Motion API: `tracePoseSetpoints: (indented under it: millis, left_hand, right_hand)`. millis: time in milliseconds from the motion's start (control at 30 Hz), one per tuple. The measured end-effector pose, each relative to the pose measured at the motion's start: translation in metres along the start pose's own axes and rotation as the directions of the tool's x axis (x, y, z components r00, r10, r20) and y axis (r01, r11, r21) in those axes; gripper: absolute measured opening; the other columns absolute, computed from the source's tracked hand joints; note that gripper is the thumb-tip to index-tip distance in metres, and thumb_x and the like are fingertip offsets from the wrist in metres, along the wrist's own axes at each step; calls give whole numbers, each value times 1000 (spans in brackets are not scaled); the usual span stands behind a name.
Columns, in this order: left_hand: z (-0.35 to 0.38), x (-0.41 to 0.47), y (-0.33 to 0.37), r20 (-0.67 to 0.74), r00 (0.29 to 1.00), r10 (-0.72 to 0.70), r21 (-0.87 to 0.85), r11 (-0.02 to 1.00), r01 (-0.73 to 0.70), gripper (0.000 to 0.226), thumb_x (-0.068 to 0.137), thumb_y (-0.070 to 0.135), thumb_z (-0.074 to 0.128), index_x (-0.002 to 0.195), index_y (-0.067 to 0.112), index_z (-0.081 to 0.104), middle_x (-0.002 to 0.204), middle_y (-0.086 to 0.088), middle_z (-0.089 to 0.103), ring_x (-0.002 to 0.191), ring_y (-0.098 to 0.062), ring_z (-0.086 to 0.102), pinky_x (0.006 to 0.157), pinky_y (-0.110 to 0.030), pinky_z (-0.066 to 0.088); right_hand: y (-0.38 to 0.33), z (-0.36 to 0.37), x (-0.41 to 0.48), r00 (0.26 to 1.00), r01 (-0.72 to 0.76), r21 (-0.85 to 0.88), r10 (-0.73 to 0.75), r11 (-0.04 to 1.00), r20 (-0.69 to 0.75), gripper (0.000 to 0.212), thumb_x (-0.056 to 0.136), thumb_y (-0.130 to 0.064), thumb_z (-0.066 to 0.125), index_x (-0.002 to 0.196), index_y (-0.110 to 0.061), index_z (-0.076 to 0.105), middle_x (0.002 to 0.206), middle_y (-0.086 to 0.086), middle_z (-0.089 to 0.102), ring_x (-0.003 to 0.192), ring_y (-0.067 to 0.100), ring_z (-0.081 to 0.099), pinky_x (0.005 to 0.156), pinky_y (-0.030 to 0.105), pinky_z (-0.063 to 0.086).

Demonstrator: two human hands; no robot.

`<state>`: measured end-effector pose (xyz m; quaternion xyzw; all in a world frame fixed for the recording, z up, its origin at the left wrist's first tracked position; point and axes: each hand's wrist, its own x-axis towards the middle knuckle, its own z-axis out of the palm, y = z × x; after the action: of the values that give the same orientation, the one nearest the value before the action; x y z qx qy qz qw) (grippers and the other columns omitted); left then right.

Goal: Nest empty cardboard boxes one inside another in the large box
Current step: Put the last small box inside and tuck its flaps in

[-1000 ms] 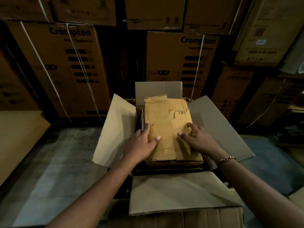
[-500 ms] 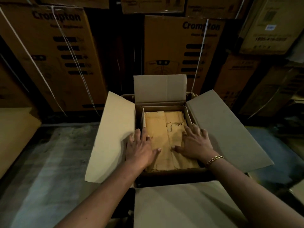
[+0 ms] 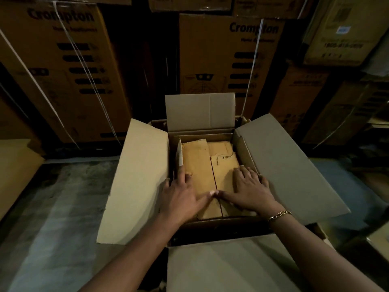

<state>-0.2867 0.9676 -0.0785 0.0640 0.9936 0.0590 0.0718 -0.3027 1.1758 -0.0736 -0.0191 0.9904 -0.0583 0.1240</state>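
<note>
The large cardboard box (image 3: 290,165) stands open on the floor, its four flaps spread outward. Inside it sits a smaller yellow-brown box (image 3: 202,167), its top below the large box's rim, with a narrow flap standing up at its left edge. My left hand (image 3: 181,197) lies flat on the near left part of the small box, fingers spread. My right hand (image 3: 250,188), with a gold bracelet at the wrist, lies flat on the near right part. The two thumbs almost touch at the small box's centre seam. Neither hand grips anything.
Tall stacked "Crompton" cartons (image 3: 227,60) with white straps form a wall right behind the box. A flat cardboard sheet (image 3: 14,169) lies at the left. Bare concrete floor (image 3: 59,207) stretches to the left. More cartons (image 3: 341,114) are piled at the right.
The small box has sunk from above the rim down into the large box under both palms. My thumbs have come together at its centre seam.
</note>
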Motion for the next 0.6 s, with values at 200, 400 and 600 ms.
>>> tracePoseSetpoints:
  millis: [200,400,600]
  left_hand:
    - [4,-13,12,67,996,-62,-122,990,70,114,74,93,32,159,25,-5,166,-12,-18,153,-34,1,121,-52,10]
    - [-20,-18,37,-41,994,-100,-182,979,91,77,88,66,49,150,25,28,146,-10,48,127,-27,52,102,-47,47]
    - [-50,-33,12,-228,938,-262,-362,917,168,49,103,31,45,150,23,32,78,1,60,55,-9,51,45,-23,41]
  right_hand:
    - [-4,-28,-21,983,143,36,-138,989,-118,85,93,-68,38,160,-24,10,164,5,25,145,27,32,118,49,23]
    - [29,-62,-41,976,136,122,-111,983,-190,59,98,-44,45,152,-31,23,121,2,60,88,15,60,63,29,51]
    - [62,-51,-48,994,-1,202,23,979,-106,71,99,-35,50,158,-29,10,107,1,58,83,13,59,70,33,57]
